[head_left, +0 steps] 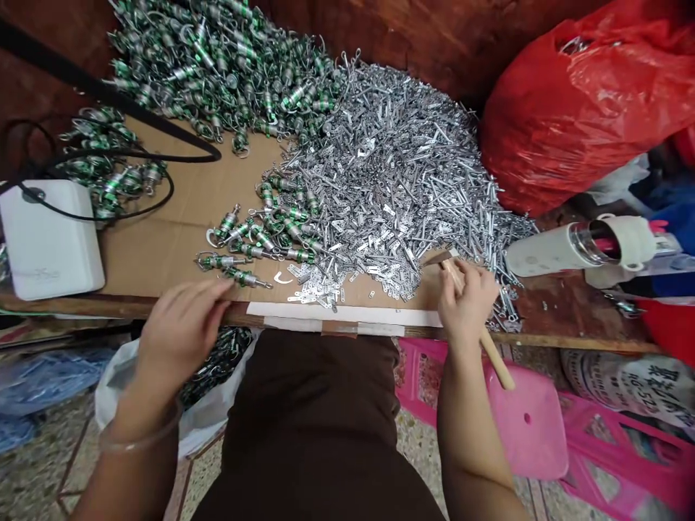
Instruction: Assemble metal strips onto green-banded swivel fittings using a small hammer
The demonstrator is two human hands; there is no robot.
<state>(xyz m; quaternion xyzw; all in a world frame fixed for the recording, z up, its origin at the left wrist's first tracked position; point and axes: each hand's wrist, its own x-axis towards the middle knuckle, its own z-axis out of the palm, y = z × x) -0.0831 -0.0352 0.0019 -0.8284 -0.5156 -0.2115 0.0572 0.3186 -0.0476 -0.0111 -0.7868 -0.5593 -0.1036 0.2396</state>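
My left hand [182,329] rests at the table's front edge, fingers curled and reaching toward a small green-and-silver metal piece [247,278] that its fingertips nearly touch. My right hand [465,298] is closed round a wooden-handled tool [491,352], whose head [441,257] points into a big heap of small silver metal strips [391,188]. A few more green-and-silver assembled pieces [271,231] lie on the cardboard sheet [163,246] between my hands. A larger pile of the same green pieces [217,65] lies at the back left.
A white box [48,242] with black cables [124,155] sits at the left. A red plastic bag [586,101] and a white bottle [580,250] on its side are at the right. Pink plastic stools [526,420] stand below; a white bag [211,405] of green pieces hangs under the table.
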